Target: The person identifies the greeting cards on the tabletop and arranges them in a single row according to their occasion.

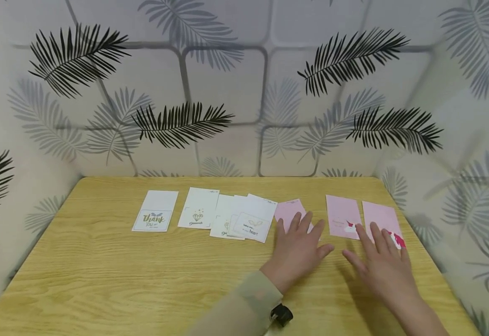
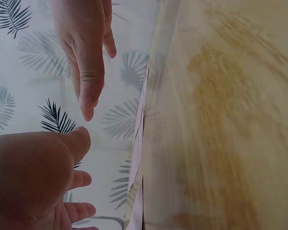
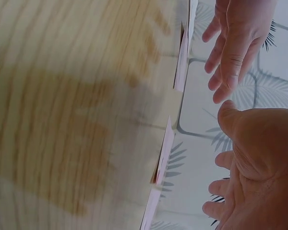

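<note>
My left hand (image 1: 296, 247) has its fingers spread and overlaps a pink card (image 1: 288, 210) in the head view, hiding much of it. To the right, my right hand (image 1: 385, 266), fingers also spread, has its fingertips by the lower edge of the far-right pink card (image 1: 380, 217). Between the hands lies another pink card (image 1: 342, 210) with a small unicorn print. Neither hand grips anything. In the left wrist view, the left hand (image 2: 33, 177) and right hand (image 2: 86, 52) both stand off the tabletop with straight fingers.
On the wooden table (image 1: 122, 275), left of the hands, a white "Thank you" card (image 1: 158, 200) and a diamond-print card (image 1: 198, 203) lie apart. Several white cards overlap beside them, a heart-lettered card (image 1: 259, 210) on top. A leaf-patterned wall (image 1: 244, 93) surrounds the table's back and sides.
</note>
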